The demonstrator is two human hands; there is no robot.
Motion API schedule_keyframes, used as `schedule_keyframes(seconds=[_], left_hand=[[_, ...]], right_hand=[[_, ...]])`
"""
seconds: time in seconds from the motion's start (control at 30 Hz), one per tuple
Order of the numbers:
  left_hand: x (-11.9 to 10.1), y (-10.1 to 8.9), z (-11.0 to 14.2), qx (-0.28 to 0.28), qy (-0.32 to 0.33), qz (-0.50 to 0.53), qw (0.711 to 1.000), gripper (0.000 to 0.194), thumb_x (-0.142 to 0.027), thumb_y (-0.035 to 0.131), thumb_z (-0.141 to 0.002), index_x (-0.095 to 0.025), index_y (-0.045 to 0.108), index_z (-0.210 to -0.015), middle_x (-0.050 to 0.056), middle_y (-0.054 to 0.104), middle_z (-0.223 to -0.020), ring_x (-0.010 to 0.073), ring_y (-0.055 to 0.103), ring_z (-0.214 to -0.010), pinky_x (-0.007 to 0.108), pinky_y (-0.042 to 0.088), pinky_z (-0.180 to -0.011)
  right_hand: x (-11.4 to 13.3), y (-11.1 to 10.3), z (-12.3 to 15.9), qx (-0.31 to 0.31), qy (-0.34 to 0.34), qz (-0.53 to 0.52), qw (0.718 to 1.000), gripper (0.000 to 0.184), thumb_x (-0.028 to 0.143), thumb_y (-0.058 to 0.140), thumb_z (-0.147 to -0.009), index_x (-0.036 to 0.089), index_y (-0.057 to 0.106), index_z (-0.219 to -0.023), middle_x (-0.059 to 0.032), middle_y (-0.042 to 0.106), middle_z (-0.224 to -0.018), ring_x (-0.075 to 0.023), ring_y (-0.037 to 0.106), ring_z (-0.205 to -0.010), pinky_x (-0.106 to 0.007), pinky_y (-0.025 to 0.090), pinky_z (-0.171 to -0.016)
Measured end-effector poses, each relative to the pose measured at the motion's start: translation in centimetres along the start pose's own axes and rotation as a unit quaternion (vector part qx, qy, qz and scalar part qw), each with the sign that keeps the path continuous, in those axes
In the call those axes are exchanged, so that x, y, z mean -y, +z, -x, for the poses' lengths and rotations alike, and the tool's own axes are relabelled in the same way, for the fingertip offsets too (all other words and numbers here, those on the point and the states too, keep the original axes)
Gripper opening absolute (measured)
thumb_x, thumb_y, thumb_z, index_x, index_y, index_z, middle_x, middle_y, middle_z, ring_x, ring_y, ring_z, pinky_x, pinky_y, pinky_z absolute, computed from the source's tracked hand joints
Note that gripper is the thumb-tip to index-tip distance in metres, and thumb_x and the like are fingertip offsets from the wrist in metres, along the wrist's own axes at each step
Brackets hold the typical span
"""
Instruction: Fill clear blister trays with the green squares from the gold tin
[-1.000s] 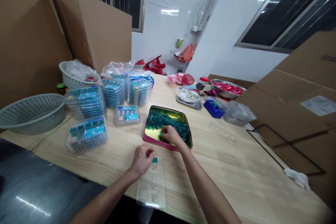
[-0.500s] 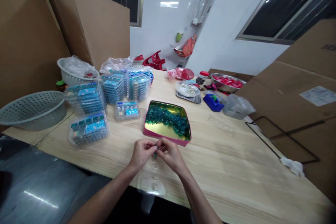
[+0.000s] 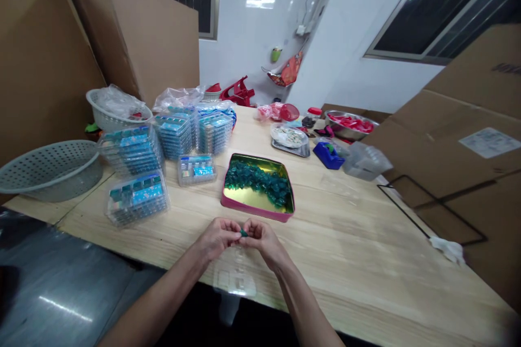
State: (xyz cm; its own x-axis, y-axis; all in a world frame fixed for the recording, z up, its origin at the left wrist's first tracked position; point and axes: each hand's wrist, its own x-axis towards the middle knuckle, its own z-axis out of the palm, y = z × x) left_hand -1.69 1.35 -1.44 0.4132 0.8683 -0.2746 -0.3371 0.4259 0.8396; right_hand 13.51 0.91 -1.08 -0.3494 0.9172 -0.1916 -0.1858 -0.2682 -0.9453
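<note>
Between the pinched fingertips of my left hand and my right hand is a small dark green piece; both hands are closed on it. Its exact kind is too small to make out. Under and in front of my hands lies a clear plastic case at the table's front edge, partly hidden by my fingers. Just beyond my hands stands a pink-rimmed tin with a gold inside, holding a heap of similar green pieces.
Clear cases with blue cards stand stacked at the left, with a single case beside the tin. A grey basket sits far left. Farther right are a blue tape dispenser, a metal bowl and a big carton.
My hands have shifted slightly, and the green piece now shows more clearly between my fingertips. The whole view has moved a little; the tin and cases stay put on the table.
</note>
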Motion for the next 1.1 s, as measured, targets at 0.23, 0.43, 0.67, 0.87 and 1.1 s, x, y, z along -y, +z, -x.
schedule_keyframes(seconds=[0.23, 0.43, 0.67, 0.87, 1.1], left_hand=[[-0.7, 0.0, -0.8, -0.024, 0.028, -0.037, 0.999, 0.017, -0.019, 0.074, -0.049, -0.011, 0.062, -0.059, -0.002, 0.056, -0.048, 0.0054, 0.045, -0.041, 0.019, 0.03, -0.044], [-2.1, 0.3, -1.3, -0.011, 0.05, -0.082, 0.995, 0.018, -0.014, 0.072, -0.048, -0.011, 0.061, -0.063, -0.002, 0.059, -0.054, 0.006, 0.049, -0.044, 0.018, 0.034, -0.044], [0.4, -0.5, -1.1, -0.046, 0.039, -0.147, 0.987, 0.012, -0.012, 0.063, -0.05, -0.013, 0.057, -0.06, -0.005, 0.053, -0.046, 0.0054, 0.045, -0.039, 0.016, 0.031, -0.039], [1.3, -0.7, -1.3, -0.059, 0.032, -0.181, 0.981, 0.01, -0.013, 0.06, -0.052, -0.014, 0.055, -0.06, -0.006, 0.052, -0.045, 0.006, 0.046, -0.039, 0.017, 0.033, -0.039], [0.7, -0.2, -1.2, -0.058, 0.042, -0.212, 0.975, 0.011, -0.016, 0.058, -0.058, -0.015, 0.053, -0.068, -0.004, 0.054, -0.056, 0.0069, 0.049, -0.046, 0.018, 0.036, -0.044]], right_hand=[[0.4, -0.7, -0.3, -0.007, -0.009, -0.056, 0.998, 0.033, 0.024, 0.085, -0.051, 0.017, 0.055, -0.065, 0.0028, 0.061, -0.061, -0.0088, 0.053, -0.051, -0.02, 0.039, -0.049], [0.8, -1.8, -0.6, 0.045, 0.063, -0.118, 0.99, 0.03, 0.032, 0.08, -0.061, 0.016, 0.063, -0.08, 0.001, 0.062, -0.064, -0.0077, 0.053, -0.047, -0.021, 0.045, -0.049], [-1.0, -1.9, -0.1, 0.007, 0.073, -0.025, 0.997, 0.03, 0.028, 0.083, -0.055, 0.016, 0.06, -0.071, 0.0042, 0.059, -0.058, -0.0072, 0.051, -0.044, -0.022, 0.046, -0.048], [-1.9, -1.6, 0.0, -0.043, 0.058, 0.054, 0.996, 0.031, 0.037, 0.076, -0.061, 0.016, 0.056, -0.073, 0.0049, 0.057, -0.051, -0.0089, 0.052, -0.041, -0.02, 0.041, -0.041], [-0.8, -1.8, 0.7, -0.014, 0.049, -0.019, 0.999, 0.034, 0.033, 0.079, -0.059, 0.016, 0.059, -0.081, 0.0045, 0.059, -0.055, -0.0065, 0.049, -0.041, -0.018, 0.039, -0.041]])
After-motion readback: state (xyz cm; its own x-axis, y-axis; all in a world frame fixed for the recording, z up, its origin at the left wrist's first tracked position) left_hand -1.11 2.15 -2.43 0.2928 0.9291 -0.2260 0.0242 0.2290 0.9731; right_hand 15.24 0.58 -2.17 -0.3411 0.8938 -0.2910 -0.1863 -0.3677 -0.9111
